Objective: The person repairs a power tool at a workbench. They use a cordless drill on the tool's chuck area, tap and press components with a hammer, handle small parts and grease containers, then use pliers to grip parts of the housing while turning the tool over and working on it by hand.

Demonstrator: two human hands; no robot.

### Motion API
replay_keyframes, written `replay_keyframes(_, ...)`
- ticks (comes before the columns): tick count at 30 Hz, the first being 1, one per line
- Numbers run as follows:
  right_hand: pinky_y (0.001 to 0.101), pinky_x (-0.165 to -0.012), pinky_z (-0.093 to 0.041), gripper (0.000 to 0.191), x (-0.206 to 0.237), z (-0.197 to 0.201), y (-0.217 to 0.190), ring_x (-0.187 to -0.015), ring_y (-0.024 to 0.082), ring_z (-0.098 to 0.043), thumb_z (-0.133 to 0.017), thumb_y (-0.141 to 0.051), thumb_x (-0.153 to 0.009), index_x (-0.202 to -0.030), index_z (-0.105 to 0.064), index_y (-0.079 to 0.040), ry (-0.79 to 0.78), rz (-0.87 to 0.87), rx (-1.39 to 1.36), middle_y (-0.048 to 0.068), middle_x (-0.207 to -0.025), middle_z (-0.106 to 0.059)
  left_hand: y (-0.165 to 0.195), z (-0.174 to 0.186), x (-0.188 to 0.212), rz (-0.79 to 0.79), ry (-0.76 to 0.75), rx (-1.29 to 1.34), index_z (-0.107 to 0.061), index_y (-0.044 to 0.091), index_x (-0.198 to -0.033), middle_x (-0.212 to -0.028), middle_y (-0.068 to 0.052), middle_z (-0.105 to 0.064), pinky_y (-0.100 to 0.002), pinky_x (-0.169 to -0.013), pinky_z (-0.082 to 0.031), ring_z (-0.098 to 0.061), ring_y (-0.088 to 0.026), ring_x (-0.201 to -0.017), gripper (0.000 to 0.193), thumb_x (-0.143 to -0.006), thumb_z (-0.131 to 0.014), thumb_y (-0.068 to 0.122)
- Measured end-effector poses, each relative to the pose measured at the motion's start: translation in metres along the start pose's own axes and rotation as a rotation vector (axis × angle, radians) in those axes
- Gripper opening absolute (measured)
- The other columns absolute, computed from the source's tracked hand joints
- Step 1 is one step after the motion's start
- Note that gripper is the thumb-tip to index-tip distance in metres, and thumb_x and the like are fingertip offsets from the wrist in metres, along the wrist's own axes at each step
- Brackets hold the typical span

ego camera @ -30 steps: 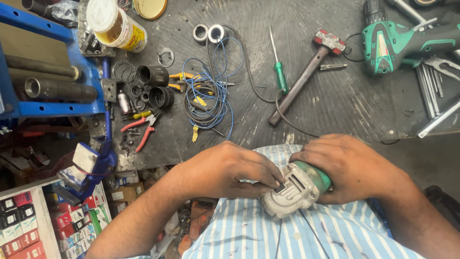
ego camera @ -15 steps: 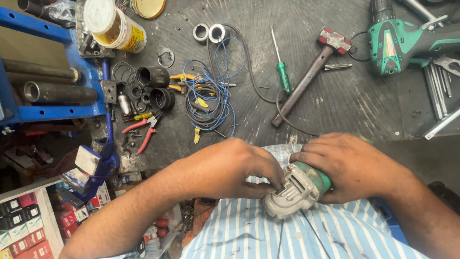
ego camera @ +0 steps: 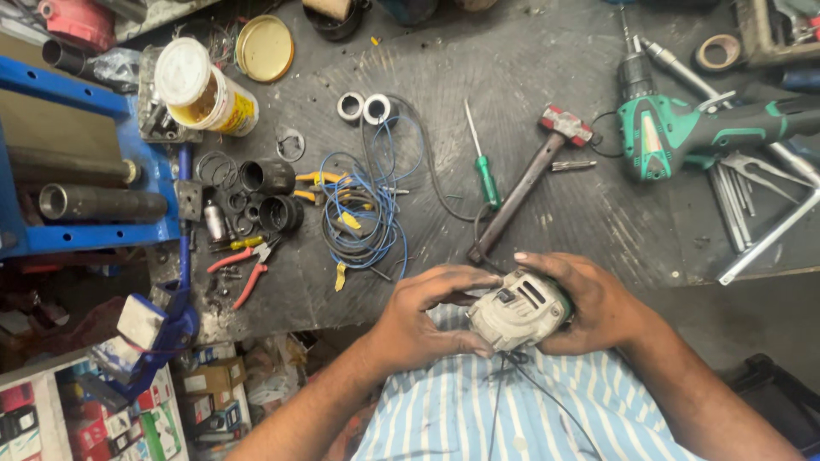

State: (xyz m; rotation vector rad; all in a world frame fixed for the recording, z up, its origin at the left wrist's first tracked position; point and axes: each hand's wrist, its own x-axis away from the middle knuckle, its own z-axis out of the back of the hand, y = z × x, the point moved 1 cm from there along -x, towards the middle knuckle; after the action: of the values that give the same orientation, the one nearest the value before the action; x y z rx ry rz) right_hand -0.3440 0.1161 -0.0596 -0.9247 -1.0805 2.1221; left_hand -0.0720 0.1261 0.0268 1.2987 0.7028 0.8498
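Note:
Both of my hands hold a small grey power tool body (ego camera: 518, 311), an angle-grinder head with green at its rear, just above my striped shirt at the near edge of the bench. My left hand (ego camera: 424, 323) wraps its left side, fingers over the top and thumb below. My right hand (ego camera: 589, 304) cups its right side from behind. Thin black wires hang from the tool down over the shirt.
On the dark bench lie a hammer (ego camera: 528, 177), a green screwdriver (ego camera: 482, 167), a coil of blue and black wire (ego camera: 364, 213), red pliers (ego camera: 246, 266), black rings (ego camera: 270, 195), a green cordless drill (ego camera: 694, 128), a white jar (ego camera: 202, 90) and a blue vise (ego camera: 85, 171) at left.
My hands have shifted on the tool: the left now shows the grey housing more, with fingers spread over its top. The view moved slightly, showing more of the bench.

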Motion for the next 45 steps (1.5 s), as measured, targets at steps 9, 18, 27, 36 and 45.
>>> replay_keyframes(9,0.0359,-0.085,-0.062,0.11,-0.006,0.005,0.001,-0.099,0.023,-0.076,-0.101,-0.033,-0.065,-0.149,-0.038,0.0,0.099,0.172,-0.204,0.013,-0.12,-0.069,0.01,-0.03,-0.015,-0.144,0.173,-0.142,-0.072,0.004,-0.12,-0.119,-0.011,-0.075,-0.033,-0.094,-0.063,-0.075,-0.023,-0.112,0.067,-0.065,-0.098,0.033)
replay_keyframes(18,0.0427,-0.1,-0.06,0.094,-0.007,0.027,-0.031,-0.123,0.034,-0.068,-0.098,-0.037,-0.065,-0.14,-0.05,-0.006,0.211,0.098,-0.197,0.026,-0.137,-0.06,0.016,-0.056,-0.031,-0.179,0.226,-0.231,-0.066,0.005,-0.11,-0.112,-0.01,-0.073,-0.034,-0.087,-0.062,-0.074,-0.024,-0.106,0.068,-0.063,-0.1,0.041)
replay_keyframes(27,0.0419,-0.097,-0.06,0.079,0.004,0.023,-0.026,-0.119,0.033,-0.07,-0.095,-0.038,-0.069,-0.132,-0.058,-0.009,0.296,0.096,-0.088,0.025,-0.13,-0.066,0.026,-0.057,-0.037,-0.211,0.207,-0.277,-0.064,0.008,-0.11,-0.115,-0.009,-0.072,-0.036,-0.09,-0.061,-0.072,-0.026,-0.109,0.065,-0.067,-0.096,0.044)
replay_keyframes(36,0.0472,-0.103,-0.058,0.079,-0.006,0.036,-0.049,-0.127,0.038,-0.067,-0.096,-0.033,-0.074,-0.138,-0.057,-0.01,0.25,0.0,-0.11,0.024,-0.139,-0.063,0.05,-0.044,-0.054,-0.241,0.196,-0.364,-0.064,0.006,-0.103,-0.108,-0.01,-0.071,-0.038,-0.085,-0.059,-0.072,-0.028,-0.1,0.06,-0.067,-0.094,0.043)
replay_keyframes(45,0.0441,-0.103,-0.058,0.082,0.047,0.045,-0.039,-0.124,0.032,-0.068,-0.094,-0.037,-0.071,-0.139,-0.055,-0.014,0.545,0.021,-0.089,0.018,-0.134,-0.064,0.09,-0.077,-0.108,-0.349,-0.138,-0.505,-0.066,0.006,-0.097,-0.09,-0.011,-0.065,-0.042,-0.07,-0.054,-0.068,-0.032,-0.082,0.059,-0.066,-0.091,0.048)
